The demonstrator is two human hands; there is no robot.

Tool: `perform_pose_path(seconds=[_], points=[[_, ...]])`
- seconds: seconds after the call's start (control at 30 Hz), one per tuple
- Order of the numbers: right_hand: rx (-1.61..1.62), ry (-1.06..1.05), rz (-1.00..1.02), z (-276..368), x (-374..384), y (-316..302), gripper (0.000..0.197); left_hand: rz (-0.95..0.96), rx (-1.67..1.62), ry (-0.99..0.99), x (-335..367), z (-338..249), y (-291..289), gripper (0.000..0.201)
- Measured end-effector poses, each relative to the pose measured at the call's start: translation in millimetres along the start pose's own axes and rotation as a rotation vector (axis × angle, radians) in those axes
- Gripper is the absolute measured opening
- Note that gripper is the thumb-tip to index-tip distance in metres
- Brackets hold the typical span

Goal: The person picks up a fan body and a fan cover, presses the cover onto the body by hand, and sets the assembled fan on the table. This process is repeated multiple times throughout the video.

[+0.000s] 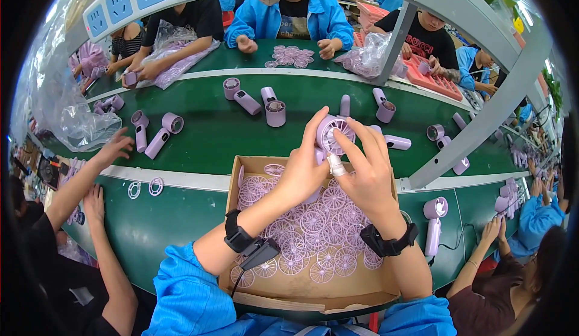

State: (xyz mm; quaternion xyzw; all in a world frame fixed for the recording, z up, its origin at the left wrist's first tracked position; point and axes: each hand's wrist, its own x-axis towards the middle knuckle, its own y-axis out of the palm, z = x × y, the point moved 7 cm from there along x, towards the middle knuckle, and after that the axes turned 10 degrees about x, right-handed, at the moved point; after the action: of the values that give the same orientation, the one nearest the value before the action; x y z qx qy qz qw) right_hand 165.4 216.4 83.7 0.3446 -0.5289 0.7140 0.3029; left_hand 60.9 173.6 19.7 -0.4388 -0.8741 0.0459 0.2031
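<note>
A light purple handheld fan (326, 133) is held up over the far side of the cardboard box, its round head showing white blades. My left hand (303, 168) is closed around it from the left. The fingers of my right hand (369, 166) press on the front and right rim of the head; one digit has a white wrapping (336, 165). Whether a grille sits on the head is hard to make out under my fingers. Below both hands, the open box (283, 289) holds many loose purple spoked fan grilles (316, 230). The fan's handle is mostly hidden behind my left hand.
Several purple fans lie on the green conveyor belt (205, 152) ahead. Another fan (433, 224) rests right of the box. Two rings (155, 186) lie to the left. A metal post (476, 125) rises at the right. Co-workers' hands (114, 149) are close on both sides.
</note>
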Motion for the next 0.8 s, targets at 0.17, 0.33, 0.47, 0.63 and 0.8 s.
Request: perform_pose_path(seconds=[0.17,0.33,0.47,0.63,0.8], points=[[-0.013,-0.002,0.003,-0.8,-1.2,0.5,0.044,-0.056,0.103,0.070,-2.2,-3.4,0.1,0.080],[-0.154,-0.149,0.018,-5.0,5.6,0.7,0.037,0.039,-0.140,-0.010,-2.0,0.7,0.9,0.075],[0.882,0.475,-0.125,-35.5,-2.5,14.3,0.036,0.189,-0.527,-0.017,-4.7,-10.6,6.3,0.070],[1.151,0.665,-0.026,-45.1,-9.9,35.0,0.042,0.145,-0.398,0.113,1.0,-20.5,-11.7,0.060],[1.329,0.753,-0.087,-42.9,8.6,34.1,0.042,0.248,-0.251,0.114,0.4,-40.0,-26.8,0.054]])
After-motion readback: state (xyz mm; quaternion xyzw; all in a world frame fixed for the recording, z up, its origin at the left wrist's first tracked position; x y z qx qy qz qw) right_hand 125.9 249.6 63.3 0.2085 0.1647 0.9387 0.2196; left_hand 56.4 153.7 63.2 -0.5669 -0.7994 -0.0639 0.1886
